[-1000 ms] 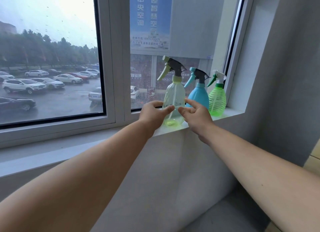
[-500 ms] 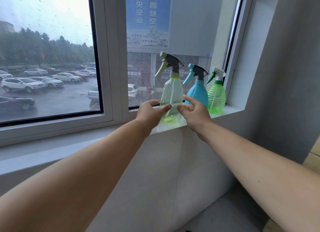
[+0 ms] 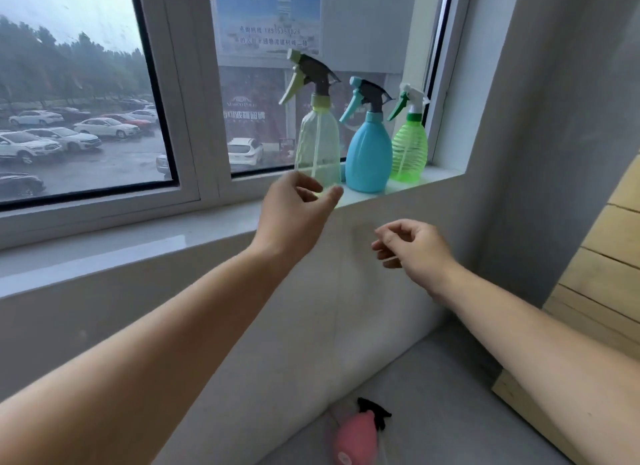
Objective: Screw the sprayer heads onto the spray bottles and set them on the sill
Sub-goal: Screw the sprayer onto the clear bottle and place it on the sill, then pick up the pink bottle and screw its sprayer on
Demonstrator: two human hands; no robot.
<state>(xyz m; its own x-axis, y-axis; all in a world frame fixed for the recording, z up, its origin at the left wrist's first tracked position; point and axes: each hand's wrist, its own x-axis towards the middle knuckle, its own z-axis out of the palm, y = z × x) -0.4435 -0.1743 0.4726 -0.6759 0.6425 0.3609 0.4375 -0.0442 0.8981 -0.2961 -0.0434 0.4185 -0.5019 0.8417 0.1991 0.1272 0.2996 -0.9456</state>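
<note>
Pale bottle (image 3: 318, 145) stands just beyond open left hand (image 3: 294, 211); right hand (image 3: 414, 246) empty.

Soft grey daylight comes in through the window (image 3: 86, 100), leaving the room evenly lit and rather dim, with faint shadows only. The picture is slightly soft throughout. Wide-angle distortion bends the window frame (image 3: 187, 118) near the edges.

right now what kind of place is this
Probably an upper-floor room indoors, at a window. A white sill carries three spray bottles, the glass overlooks a wet car park, and a grey cushioned seat runs below.
</note>
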